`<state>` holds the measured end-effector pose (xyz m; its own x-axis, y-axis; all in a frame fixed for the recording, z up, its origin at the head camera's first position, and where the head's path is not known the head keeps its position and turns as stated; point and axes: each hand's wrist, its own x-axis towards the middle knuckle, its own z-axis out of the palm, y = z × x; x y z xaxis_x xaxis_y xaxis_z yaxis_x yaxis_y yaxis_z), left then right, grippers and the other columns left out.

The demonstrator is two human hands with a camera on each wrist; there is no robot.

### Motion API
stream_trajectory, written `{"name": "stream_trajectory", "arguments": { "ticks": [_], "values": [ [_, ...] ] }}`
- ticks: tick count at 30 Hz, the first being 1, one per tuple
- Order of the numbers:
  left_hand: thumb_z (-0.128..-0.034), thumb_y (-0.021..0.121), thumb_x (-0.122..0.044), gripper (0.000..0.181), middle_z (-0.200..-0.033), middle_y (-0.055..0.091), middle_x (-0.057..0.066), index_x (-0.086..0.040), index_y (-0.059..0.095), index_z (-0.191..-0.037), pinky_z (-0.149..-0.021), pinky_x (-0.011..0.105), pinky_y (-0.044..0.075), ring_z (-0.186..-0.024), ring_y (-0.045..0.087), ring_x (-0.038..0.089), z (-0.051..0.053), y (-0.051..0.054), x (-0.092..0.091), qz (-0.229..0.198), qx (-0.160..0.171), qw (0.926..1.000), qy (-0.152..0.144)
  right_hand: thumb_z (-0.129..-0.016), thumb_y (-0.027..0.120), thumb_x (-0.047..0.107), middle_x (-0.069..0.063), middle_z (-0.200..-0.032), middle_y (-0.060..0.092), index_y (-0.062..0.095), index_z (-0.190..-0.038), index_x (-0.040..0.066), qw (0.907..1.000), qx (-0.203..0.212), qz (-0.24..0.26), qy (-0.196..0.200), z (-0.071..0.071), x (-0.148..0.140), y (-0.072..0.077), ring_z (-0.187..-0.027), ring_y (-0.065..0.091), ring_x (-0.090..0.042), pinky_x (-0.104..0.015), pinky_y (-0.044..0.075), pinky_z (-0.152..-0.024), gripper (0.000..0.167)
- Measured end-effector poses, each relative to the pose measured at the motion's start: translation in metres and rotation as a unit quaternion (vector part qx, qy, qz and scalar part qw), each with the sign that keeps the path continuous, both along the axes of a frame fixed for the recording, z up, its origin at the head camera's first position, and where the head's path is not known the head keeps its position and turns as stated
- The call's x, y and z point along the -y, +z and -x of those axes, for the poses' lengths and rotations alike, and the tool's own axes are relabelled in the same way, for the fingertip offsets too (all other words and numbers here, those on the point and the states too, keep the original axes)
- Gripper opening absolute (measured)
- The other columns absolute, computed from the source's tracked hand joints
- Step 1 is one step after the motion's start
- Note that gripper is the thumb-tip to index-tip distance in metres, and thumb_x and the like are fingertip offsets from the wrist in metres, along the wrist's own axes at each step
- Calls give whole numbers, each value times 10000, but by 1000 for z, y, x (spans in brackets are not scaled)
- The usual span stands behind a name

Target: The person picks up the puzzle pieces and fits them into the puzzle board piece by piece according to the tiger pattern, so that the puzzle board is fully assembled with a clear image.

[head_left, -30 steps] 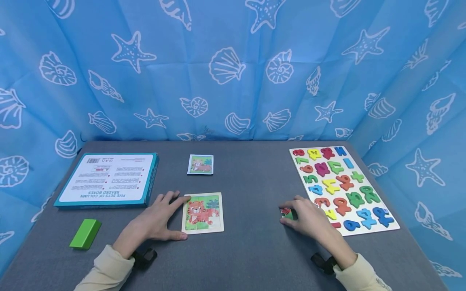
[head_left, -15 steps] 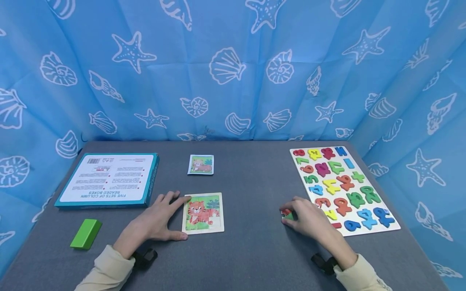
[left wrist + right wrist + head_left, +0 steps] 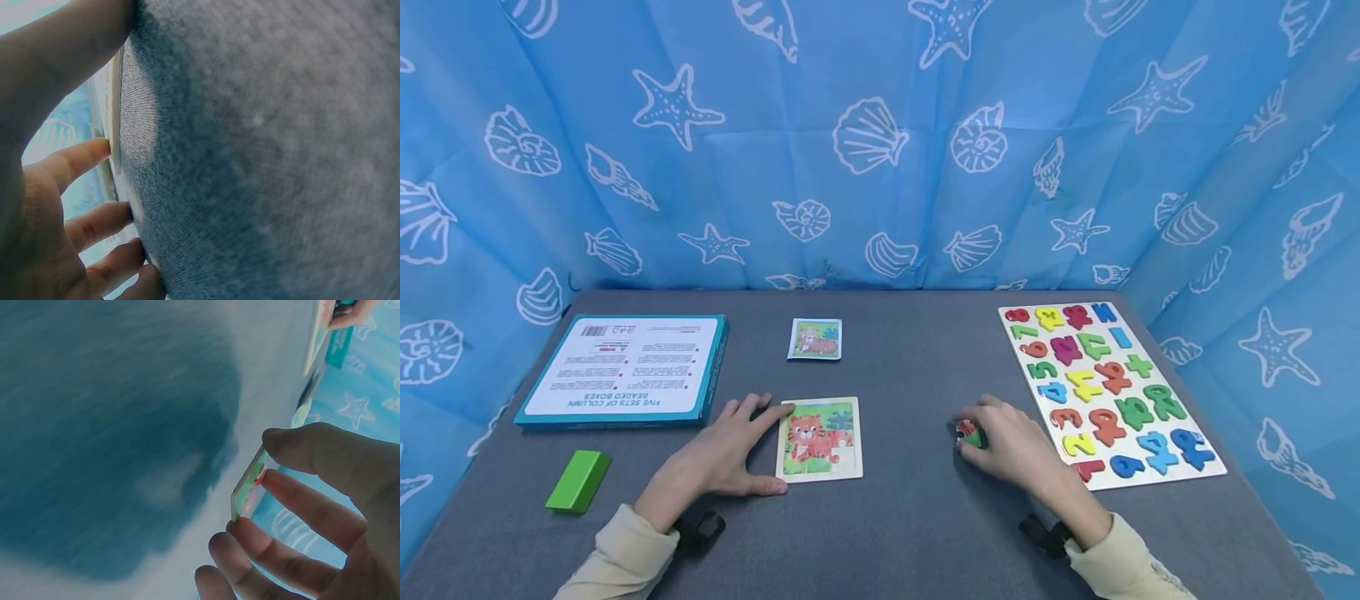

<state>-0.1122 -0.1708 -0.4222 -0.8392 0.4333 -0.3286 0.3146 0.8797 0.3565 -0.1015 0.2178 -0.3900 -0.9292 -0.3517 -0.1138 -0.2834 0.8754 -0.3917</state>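
Note:
In the head view, my left hand [image 3: 722, 454] lies beside a square jigsaw puzzle tray [image 3: 846, 458], fingers spread. Its index finger touches the tray's upper left corner, and the thumb meets the lower left one. A red tiger on green fills most of the tray; a pale bare patch shows at its lower right. To the right of the tray, my right hand [image 3: 1011, 442] pinches a small puzzle piece [image 3: 967, 432] between thumb and fingers. Up close, the right wrist view shows that puzzle piece [image 3: 250, 481] as a thin tilted tile, its edge toward the camera.
Behind the tray lies a small tiger picture card [image 3: 815, 339]. A flat teal-and-white box [image 3: 617, 375] and a green block [image 3: 578, 482] are on the left. At right stands a white board [image 3: 1108, 482] of colourful number shapes. A blue curtain [image 3: 880, 208] hangs behind the grey table.
My right hand has moved left with the puzzle piece, away from the number board, and the piece has turned in the fingers. My left hand has stayed at the tray.

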Motion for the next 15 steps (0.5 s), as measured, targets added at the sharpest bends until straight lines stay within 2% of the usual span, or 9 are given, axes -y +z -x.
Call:
{"name": "stream_trajectory", "arguments": {
  "ticks": [5, 15],
  "values": [
    [-727, 800, -708, 1083, -1592, 355, 231, -215, 365, -1587, -1027, 665, 456, -1360, 418, 448, 1, 0, 0, 5, 3, 10000, -9, -875, 791, 184, -66, -990, 663, 754, -1152, 84, 9996, -110, 128, 228, 4, 25, 2, -779, 561, -110, -255, 472, -624, 297],
    [-729, 806, -698, 1073, -1592, 360, 239, -206, 376, -1580, -1021, 658, 462, -1354, 422, 450, 0, 0, 1, -31, -78, 10000, -46, -875, 807, 238, -40, -961, 660, 778, -1120, 143, 9966, -328, 33, 753, 5, 84, 3, -747, 510, -121, -246, 403, -570, 264]
  ]
}}
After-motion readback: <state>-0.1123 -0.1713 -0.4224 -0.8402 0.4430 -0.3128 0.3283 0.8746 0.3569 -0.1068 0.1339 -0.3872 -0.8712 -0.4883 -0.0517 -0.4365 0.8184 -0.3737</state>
